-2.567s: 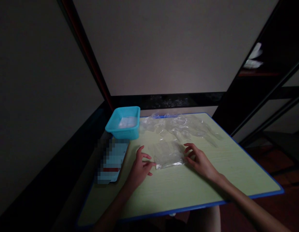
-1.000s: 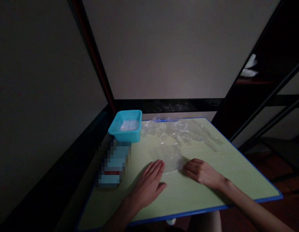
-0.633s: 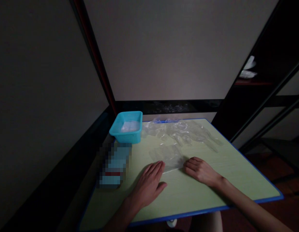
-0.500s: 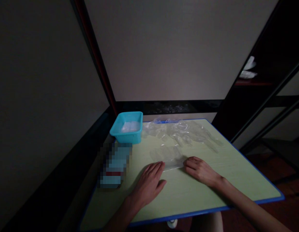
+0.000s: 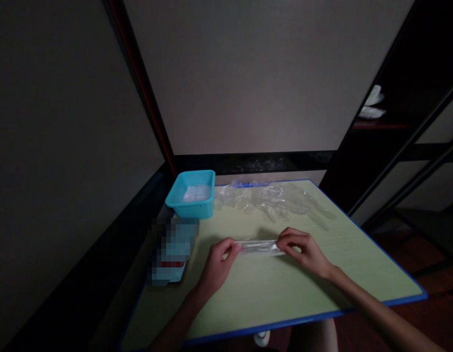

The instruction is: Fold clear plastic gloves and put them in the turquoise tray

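A clear disposable plastic glove (image 5: 258, 246), folded into a narrow strip, is stretched level between my two hands just above the table. My left hand (image 5: 219, 261) pinches its left end between thumb and fingers. At the other end, my right hand (image 5: 303, 250) grips the strip with thumb and bent fingers. Behind my hands, several more clear plastic gloves (image 5: 281, 199) lie loosely spread and overlapping along the far side of the table. Their separate outlines are hard to make out.
The light green table (image 5: 285, 303) has a blue edge. At its far left corner stands a turquoise plastic basket (image 5: 191, 210) with folded clear plastic (image 5: 196, 192) inside. A blurred-out light blue object (image 5: 177, 247) lies at the left edge. Wall panels (image 5: 248, 88) rise behind.
The plastic lay flat under my left hand, its wide part spread on the table. Now it is folded narrow and lifted, and my left hand has closed into a pinch on it.
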### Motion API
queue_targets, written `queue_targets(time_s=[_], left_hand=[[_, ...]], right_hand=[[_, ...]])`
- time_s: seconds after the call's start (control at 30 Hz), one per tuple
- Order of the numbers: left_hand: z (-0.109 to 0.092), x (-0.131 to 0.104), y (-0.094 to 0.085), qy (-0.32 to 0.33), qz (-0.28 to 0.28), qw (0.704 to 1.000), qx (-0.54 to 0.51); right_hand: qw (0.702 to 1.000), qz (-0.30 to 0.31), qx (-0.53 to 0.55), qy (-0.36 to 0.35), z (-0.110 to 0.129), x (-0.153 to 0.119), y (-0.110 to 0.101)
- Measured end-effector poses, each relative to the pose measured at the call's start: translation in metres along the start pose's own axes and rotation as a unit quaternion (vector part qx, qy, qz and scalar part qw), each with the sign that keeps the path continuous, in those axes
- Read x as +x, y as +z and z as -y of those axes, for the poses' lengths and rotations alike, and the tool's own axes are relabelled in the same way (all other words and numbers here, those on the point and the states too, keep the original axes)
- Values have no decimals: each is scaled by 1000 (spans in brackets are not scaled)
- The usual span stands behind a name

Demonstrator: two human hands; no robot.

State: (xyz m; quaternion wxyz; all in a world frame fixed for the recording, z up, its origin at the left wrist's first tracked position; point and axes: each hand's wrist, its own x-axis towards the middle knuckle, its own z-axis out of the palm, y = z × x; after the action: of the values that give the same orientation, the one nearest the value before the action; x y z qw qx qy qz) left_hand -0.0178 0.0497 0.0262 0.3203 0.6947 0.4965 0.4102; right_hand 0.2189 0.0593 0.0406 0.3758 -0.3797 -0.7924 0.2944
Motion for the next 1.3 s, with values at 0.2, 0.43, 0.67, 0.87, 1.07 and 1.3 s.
queue_targets(time_s=[0.2,0.43,0.67,0.87,1.07,1.3], left_hand=[[-19,21,-17,-19,17,999,-39],[2,58,-11,2,133,991,27],[20,97,31,47,210,970,112],[8,89,17,77,132,977,151],[10,27,-22,23,77,979,189],[27,-11,-13,-19,46,979,197]], right_hand=[[973,9,188,134,16,6,1],[922,38,275,269,0,-11,22],[883,74,287,365,-11,-32,30],[944,126,128,278,-14,-32,2],[975,156,-141,69,-4,-4,-14],[921,324,-216,6,-18,23,4]])
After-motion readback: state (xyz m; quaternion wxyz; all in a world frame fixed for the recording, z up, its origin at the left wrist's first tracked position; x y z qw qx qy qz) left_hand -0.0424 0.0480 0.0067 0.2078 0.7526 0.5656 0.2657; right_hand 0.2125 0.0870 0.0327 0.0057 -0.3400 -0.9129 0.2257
